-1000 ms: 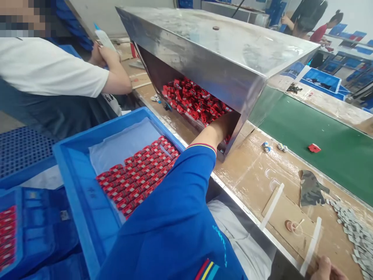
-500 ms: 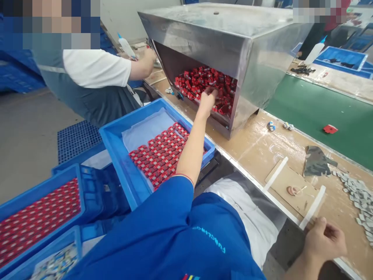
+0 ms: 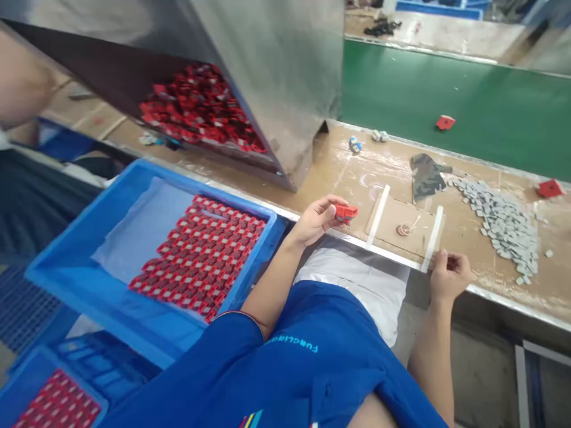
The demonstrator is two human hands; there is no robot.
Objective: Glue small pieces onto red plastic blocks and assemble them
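Note:
My left hand (image 3: 314, 221) is shut on a small red plastic part (image 3: 345, 213), held just over the bench's metal edge. My right hand (image 3: 450, 274) rests at that edge, beside the end of a white strip on a cardboard jig (image 3: 401, 223). A small coil of cord (image 3: 404, 229) lies on the jig. Between my hands, the jig sits nearer the left hand's part than the right hand's fingers. A heap of red parts (image 3: 200, 104) lies under a stainless steel hood (image 3: 267, 77). A blue crate (image 3: 147, 172) holds rows of red-and-white parts (image 3: 200, 255).
Grey small pieces (image 3: 502, 217) and camouflage cloth (image 3: 427, 175) lie on the bench. A green conveyor belt (image 3: 446, 77) runs behind, carrying a red part (image 3: 445, 122). Another blue crate (image 3: 57, 401) sits low at left. A co-worker's arm (image 3: 20, 77) shows at far left.
My left hand has come out of the red heap under the hood, now holding a red part over the bench edge. The view has swung right and tilted down.

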